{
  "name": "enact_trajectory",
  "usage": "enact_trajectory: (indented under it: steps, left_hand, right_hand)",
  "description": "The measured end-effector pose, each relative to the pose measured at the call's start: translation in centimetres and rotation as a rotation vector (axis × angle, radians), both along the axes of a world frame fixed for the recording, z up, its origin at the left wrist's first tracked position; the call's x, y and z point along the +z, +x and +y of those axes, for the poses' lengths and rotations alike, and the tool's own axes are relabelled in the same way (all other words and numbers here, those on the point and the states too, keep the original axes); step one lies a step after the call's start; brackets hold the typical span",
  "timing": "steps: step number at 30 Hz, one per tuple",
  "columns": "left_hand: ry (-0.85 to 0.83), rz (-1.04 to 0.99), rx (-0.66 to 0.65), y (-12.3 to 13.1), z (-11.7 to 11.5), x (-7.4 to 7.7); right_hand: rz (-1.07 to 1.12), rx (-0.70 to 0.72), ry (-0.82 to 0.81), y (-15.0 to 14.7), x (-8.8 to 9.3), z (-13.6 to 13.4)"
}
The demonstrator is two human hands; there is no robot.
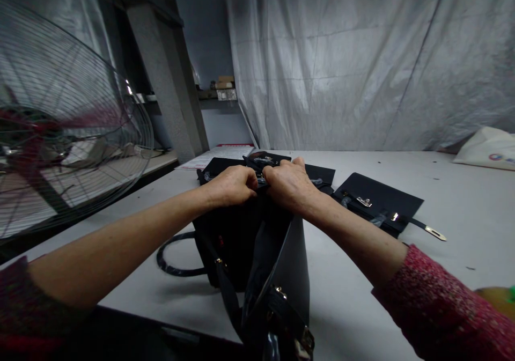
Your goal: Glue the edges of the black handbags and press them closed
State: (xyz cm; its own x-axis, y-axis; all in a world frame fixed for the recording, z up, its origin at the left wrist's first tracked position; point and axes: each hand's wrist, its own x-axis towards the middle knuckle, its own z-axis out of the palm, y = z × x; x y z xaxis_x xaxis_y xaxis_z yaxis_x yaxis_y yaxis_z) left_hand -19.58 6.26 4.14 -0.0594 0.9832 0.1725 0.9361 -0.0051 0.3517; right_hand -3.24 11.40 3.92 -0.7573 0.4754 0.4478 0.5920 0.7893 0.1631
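A black handbag (295, 275) stands on the white table, its top open toward me. At the far upper edge of the bag, the curled fingers of my left hand (233, 184) grip it. Close beside, my right hand (289, 185) is closed on that same edge, and its fingertips are partly hidden. One rounded handle (181, 271) sticks out to the left. Gold-coloured fittings (278, 292) and straps hang on the near side. The bag's interior is dark, so I cannot make out what lies inside.
Farther right on the table (442, 189) lies a black flap piece (382, 197) with metal clasps. More black pieces (322, 173) lie behind my hands. A large fan (72, 119) stands at left, printed sheets (221, 154) at the back, a white bag (488, 146) far right.
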Motion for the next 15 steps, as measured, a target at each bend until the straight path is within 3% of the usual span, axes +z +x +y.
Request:
enact_trajectory:
  steps: [6, 10, 15]
  left_hand:
    - [-0.019, -0.059, -0.077, 0.2, 0.5, 0.0]
    - [0.075, -0.023, -0.009, -0.7, 0.1, 0.1]
    - [0.078, -0.271, 0.117, -2.3, -0.6, -0.6]
  right_hand:
    - [0.038, 0.022, -0.052, 0.4, 0.2, 0.1]
    - [0.332, -0.045, -0.228, 3.0, 1.0, 0.6]
    - [0.566, -0.024, -0.376, 5.7, 1.5, -0.4]
